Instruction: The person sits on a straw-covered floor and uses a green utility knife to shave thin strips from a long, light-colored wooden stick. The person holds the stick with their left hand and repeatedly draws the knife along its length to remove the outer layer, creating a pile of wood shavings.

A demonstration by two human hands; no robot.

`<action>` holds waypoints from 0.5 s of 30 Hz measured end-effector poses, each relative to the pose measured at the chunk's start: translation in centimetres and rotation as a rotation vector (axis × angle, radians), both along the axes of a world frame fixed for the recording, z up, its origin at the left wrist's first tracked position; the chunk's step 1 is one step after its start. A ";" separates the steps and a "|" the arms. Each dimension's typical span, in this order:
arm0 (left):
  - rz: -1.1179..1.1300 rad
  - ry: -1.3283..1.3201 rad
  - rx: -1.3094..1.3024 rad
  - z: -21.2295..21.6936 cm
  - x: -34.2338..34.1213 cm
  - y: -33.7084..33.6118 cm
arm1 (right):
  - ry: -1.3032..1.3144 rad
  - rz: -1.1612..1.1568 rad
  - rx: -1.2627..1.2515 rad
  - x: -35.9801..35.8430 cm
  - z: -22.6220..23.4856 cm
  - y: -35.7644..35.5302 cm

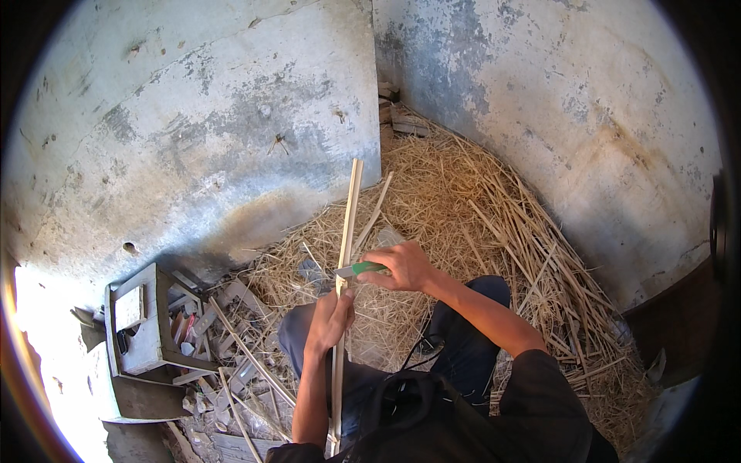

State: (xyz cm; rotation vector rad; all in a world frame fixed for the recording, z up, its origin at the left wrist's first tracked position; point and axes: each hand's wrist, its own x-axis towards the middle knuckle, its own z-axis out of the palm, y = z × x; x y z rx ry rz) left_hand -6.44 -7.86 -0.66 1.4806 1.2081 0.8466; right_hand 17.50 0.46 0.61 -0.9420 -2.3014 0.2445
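Observation:
My left hand (330, 318) is closed round a long, pale bamboo strip (350, 212), which stands lengthwise in front of me and runs down past my left forearm. Just above those fingers, my right hand (401, 267) grips a knife (363, 268) by its green handle. The knife's short grey blade lies across the strip and touches it. Near the blade the strip looks split or notched, though the fingers partly cover that spot. Behind it, a second thin strip (376, 208) leans out of the shavings.
Straw-like shavings (432, 177) cover the floor ahead, with many loose strips (556, 285) piled along the right wall (556, 92). At left stands a worn wooden box frame (158, 339) among scraps. Long sticks (251, 351) lie beside my left leg. A pale wall panel (231, 116) rises ahead.

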 end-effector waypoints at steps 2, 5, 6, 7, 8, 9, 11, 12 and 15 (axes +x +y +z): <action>-0.002 0.000 0.001 0.0 0.0 0.0 | -0.005 -0.001 0.012 0.0 0.0 0.1; -0.004 0.005 0.007 0.0 -0.1 0.0 | -0.001 0.007 0.013 0.0 -0.1 0.1; -0.004 0.008 0.011 0.1 -0.1 0.0 | -0.004 0.006 0.009 0.0 -0.1 0.1; -0.005 0.011 0.014 0.1 -0.1 0.0 | -0.007 0.005 0.005 0.1 -0.1 0.2; -0.003 0.010 0.014 0.1 0.0 0.0 | -0.010 0.004 0.001 0.1 0.0 0.2; -0.002 0.010 0.014 0.2 0.0 0.0 | -0.010 0.000 0.002 0.1 -0.1 0.2; 0.004 0.021 0.014 0.3 0.1 0.0 | -0.010 -0.006 0.001 0.1 -0.2 0.2; 0.009 0.033 0.014 0.3 0.1 0.0 | -0.011 -0.011 -0.002 0.0 -0.1 0.2; 0.011 0.055 0.018 0.4 0.1 0.0 | -0.011 -0.038 0.010 0.1 0.1 0.1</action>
